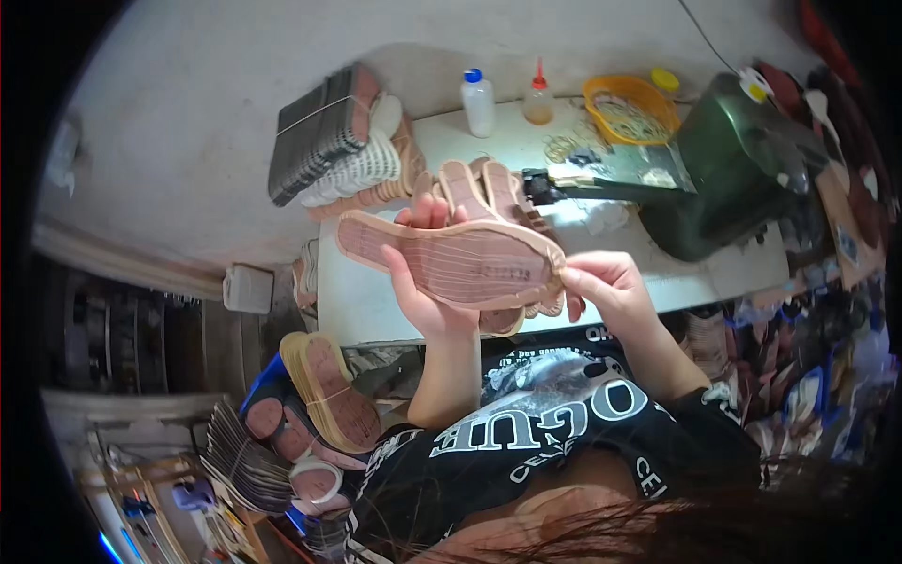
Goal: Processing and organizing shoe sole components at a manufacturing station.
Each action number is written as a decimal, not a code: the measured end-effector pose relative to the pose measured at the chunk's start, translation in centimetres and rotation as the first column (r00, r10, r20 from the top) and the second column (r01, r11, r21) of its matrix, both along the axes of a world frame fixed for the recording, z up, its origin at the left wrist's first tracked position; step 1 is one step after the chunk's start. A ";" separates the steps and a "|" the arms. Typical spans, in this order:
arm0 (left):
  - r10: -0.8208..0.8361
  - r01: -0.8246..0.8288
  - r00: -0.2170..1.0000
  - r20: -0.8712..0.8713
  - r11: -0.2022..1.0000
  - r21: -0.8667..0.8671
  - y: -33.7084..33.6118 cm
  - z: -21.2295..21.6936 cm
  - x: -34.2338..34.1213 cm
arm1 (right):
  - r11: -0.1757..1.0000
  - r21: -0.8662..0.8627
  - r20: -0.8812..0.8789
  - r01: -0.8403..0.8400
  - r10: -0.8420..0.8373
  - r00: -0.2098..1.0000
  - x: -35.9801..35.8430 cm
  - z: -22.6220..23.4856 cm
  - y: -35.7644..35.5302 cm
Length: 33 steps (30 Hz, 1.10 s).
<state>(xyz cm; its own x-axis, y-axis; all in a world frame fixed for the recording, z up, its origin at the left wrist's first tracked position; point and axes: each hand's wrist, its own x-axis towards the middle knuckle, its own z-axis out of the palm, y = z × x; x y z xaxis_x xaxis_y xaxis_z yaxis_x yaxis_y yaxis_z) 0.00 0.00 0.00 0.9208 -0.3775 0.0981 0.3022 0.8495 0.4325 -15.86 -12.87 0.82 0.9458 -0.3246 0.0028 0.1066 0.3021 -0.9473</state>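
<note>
A pinkish-brown shoe insole (460,265) with a pale folded rim lies across my left hand (427,282), which grips it from below with the thumb over the near edge. Its narrow end points left. At the wide right end, the thumb and fingers of my right hand (601,280) pinch the rim. Behind it, more insoles (462,188) lie on the white table, partly hidden by the one I hold. Under its near edge, parts of other insoles (503,321) show.
A dark green machine (700,174) with a long arm stands right. At the back are a blue-capped bottle (478,105), a red-tipped bottle (538,101) and a yellow basket (631,108) of rubber bands. Bundled insoles (324,132) are stacked back left; another bundle (329,390) lies lower left.
</note>
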 end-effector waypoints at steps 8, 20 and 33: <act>-0.585 0.615 0.726 0.362 0.787 0.040 -0.9 -0.8 -3.7 | 0.929 -0.261 0.069 0.263 -0.254 0.965 0.0 -0.7 -0.1; -0.634 0.311 0.619 0.463 0.739 0.597 -2.2 0.3 -5.8 | 0.896 -0.173 0.353 0.409 -0.332 0.875 0.3 3.1 0.2; -0.681 0.294 0.598 0.423 0.677 0.675 -2.1 0.2 -6.2 | 0.930 0.328 0.236 0.165 -0.249 0.939 -0.3 2.0 -0.4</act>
<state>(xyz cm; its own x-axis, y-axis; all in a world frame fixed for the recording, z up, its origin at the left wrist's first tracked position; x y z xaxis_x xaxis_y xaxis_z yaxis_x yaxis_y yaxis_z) -6.17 -2.14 0.18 0.3662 -0.9101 0.1938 0.1071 0.2481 0.9628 -16.18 -13.29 2.80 0.8341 -0.5387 0.1188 0.4350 0.5099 -0.7421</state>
